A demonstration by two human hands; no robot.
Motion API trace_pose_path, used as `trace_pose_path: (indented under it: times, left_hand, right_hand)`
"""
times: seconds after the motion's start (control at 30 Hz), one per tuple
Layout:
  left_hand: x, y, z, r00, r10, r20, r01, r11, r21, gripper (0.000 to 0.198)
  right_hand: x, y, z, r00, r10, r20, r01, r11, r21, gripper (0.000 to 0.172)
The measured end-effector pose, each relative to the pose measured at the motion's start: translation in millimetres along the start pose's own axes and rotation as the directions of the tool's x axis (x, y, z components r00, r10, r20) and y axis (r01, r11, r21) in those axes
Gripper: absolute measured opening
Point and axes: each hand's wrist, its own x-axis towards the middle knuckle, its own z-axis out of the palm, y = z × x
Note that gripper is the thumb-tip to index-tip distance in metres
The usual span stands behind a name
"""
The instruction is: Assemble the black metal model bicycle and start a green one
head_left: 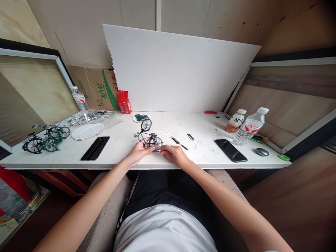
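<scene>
A small black model bicycle [151, 138] is held up over the front of the white table, one wheel pointing away from me and the other close to my fingers. My left hand [139, 152] grips it from the left, thumb by the near wheel. Beside that wheel's right side, my right hand [173, 154] has its fingers curled in a pinch; whatever is between the fingertips is too small to make out. Right of the hands lie a small screwdriver [181, 143] and a green strip-like part [190, 137].
More model bicycles [47, 137] stand at the left, near stacked white plates [88, 131] and a black phone [95, 148]. A plate of green parts [134, 119] sits behind the hands. At right are another phone [231, 150], bottles [250, 127] and a mouse [262, 152].
</scene>
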Motion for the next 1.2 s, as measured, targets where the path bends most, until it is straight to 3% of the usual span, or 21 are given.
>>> trace_pose_path:
  times: [0.27,0.6,1.2]
  left_hand:
    - [-3,1,4.2,0.999,-0.03,0.013,0.03,0.999,0.024,0.081]
    - [-3,-1,4.2,1.0,-0.025,-0.018,0.027,0.994,0.103,0.08]
    - [-1,-4,1.8,1.0,0.004,0.023,-0.007,0.993,0.115,0.074]
  right_hand:
    - [4,-7,-2,0.999,0.036,-0.008,-0.037,0.987,-0.156,0.006]
    - [4,-7,-3,1.0,0.01,0.015,-0.007,0.987,-0.163,0.012]
    - [7,-14,-8,0.996,0.028,0.081,-0.016,0.988,-0.151,0.016]
